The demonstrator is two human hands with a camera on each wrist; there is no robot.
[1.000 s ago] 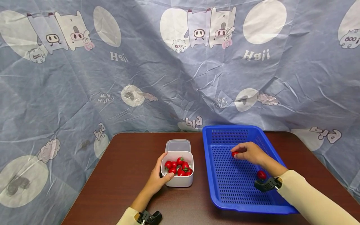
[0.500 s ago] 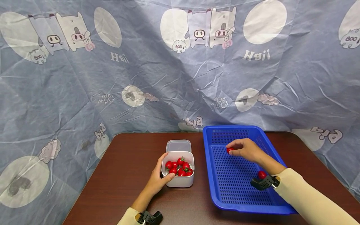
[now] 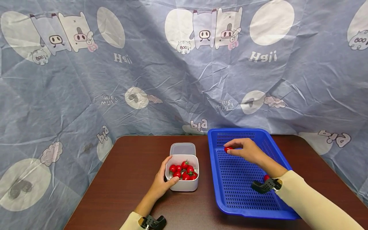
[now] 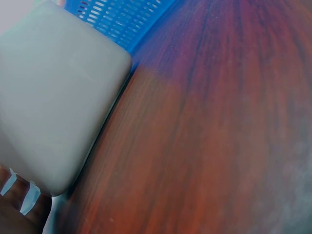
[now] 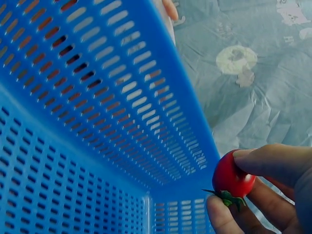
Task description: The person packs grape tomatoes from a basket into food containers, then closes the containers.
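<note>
Between thumb and fingers my right hand [image 3: 248,151] pinches a small red cherry tomato [image 5: 233,176] with a green stem cap, above the left part of the blue basket [image 3: 215,182]. Another red tomato [image 3: 266,177] lies in the basket, partly hidden behind the right wrist. My left hand [image 3: 159,179] grips the left side of a white square container [image 3: 184,186], thumb at the front rim. Several cherry tomatoes [image 3: 185,175] lie inside it. In the left wrist view the container's wall [image 4: 58,97] fills the left side, and only some fingers [image 4: 24,202] show.
Behind the container lies a translucent lid [image 3: 182,149], touching or close to its back rim. The basket stands to the right on the brown table [image 3: 132,166], its raised slotted wall [image 5: 122,83] facing the container. A patterned cloth [image 3: 161,73] hangs behind the table.
My right hand has moved left and away from me across the basket with the tomato between its fingers. The wrist now covers more of the other tomato. My left hand stays on the container.
</note>
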